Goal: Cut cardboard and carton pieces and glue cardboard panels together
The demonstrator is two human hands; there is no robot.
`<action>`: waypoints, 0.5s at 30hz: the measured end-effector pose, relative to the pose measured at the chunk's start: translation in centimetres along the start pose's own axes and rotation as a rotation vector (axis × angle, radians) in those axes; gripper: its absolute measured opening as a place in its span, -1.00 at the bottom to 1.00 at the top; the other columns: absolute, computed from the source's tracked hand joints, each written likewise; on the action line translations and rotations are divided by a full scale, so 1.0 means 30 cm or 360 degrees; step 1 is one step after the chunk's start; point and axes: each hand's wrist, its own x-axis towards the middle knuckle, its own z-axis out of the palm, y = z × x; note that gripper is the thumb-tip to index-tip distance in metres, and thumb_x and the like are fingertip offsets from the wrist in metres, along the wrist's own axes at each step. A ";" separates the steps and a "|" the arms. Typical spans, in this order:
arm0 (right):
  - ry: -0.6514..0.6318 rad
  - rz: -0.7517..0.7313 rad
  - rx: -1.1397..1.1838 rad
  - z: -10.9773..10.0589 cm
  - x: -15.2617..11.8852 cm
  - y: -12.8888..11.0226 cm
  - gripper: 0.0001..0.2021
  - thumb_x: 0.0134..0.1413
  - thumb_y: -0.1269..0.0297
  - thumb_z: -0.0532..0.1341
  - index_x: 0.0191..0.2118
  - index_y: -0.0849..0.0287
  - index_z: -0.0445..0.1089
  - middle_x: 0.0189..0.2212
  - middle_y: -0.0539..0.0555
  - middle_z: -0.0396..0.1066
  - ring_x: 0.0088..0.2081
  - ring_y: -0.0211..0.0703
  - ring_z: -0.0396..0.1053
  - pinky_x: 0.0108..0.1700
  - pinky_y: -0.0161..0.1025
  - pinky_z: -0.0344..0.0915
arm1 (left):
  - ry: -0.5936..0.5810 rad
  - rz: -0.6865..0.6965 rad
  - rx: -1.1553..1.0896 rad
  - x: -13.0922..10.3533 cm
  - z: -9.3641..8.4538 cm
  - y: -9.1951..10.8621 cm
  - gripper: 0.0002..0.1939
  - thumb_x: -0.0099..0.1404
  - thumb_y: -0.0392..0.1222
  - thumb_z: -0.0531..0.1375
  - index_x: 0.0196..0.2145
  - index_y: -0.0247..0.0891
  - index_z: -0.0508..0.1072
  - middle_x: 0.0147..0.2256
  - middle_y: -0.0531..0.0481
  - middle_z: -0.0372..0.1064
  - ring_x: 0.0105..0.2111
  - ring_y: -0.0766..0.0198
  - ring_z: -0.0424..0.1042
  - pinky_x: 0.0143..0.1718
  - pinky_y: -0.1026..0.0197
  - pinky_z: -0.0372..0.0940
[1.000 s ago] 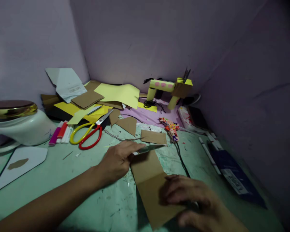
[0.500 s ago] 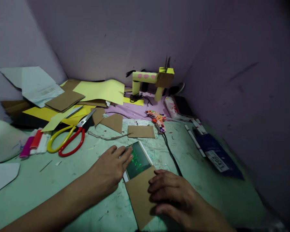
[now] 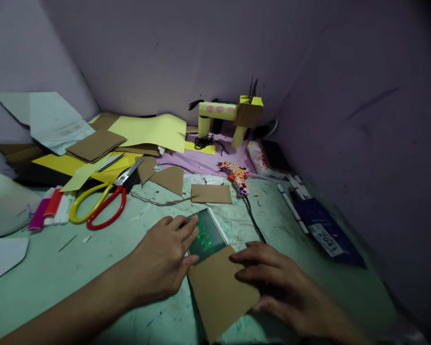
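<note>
My left hand [image 3: 170, 254] lies palm down with its fingers stretched over the left edge of a dark green card [image 3: 206, 235] with bright green scribbles and a pale border. A square of brown cardboard [image 3: 221, 292] overlaps the card's near end. At the cardboard's right side is my right hand [image 3: 276, 282], fingers apart and slightly bent. Its fingertips are over or at the upper right edge, and the thumb is by the right corner. Whether they press on it I cannot tell.
Beyond the card are a cardboard strip [image 3: 211, 194] and a flower-patterned glue gun [image 3: 237, 177] with its cord. Red-and-yellow scissors [image 3: 106, 201], glue tubes [image 3: 45, 211] and yellow paper [image 3: 151, 132] are on the left. A yellow giraffe-like model [image 3: 219, 112] stands behind; a blue pouch [image 3: 326, 235] lies right.
My right hand has shifted rightward, baring more of the cardboard square. My left thumb now shows at the card's near left edge. The view has moved slightly.
</note>
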 end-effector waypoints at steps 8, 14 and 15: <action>0.0133 -0.0084 0.0192 0.005 0.056 0.006 -0.65 0.08 0.24 0.24 0.02 0.01 0.31 -0.06 0.11 0.43 -0.01 -0.08 0.36 -0.03 -0.13 0.34 | 0.0069 0.0046 -0.0122 -0.002 0.023 -0.027 -0.58 0.27 -0.28 -0.02 0.04 -0.45 0.36 0.13 -0.24 0.24 -0.07 -0.04 0.25 -0.13 -0.09 0.26; 0.0114 -0.0131 0.0221 0.024 0.064 0.024 -0.66 0.10 0.28 0.21 0.03 0.01 0.30 -0.07 0.13 0.43 -0.01 -0.07 0.36 -0.04 -0.14 0.34 | 0.0110 -0.0040 -0.0367 -0.028 0.020 -0.029 -0.34 0.11 -0.07 0.23 0.14 -0.36 0.24 0.18 -0.25 0.16 0.05 -0.08 0.18 0.00 -0.13 0.20; 0.0123 -0.0139 0.0211 0.027 0.062 0.026 -0.65 0.09 0.29 0.21 0.03 0.00 0.31 -0.07 0.13 0.44 -0.02 -0.07 0.36 -0.04 -0.14 0.34 | 0.0113 -0.0059 -0.0384 -0.031 0.023 -0.032 -0.29 0.09 -0.04 0.25 0.17 -0.33 0.20 0.19 -0.25 0.13 0.08 -0.10 0.15 0.03 -0.15 0.17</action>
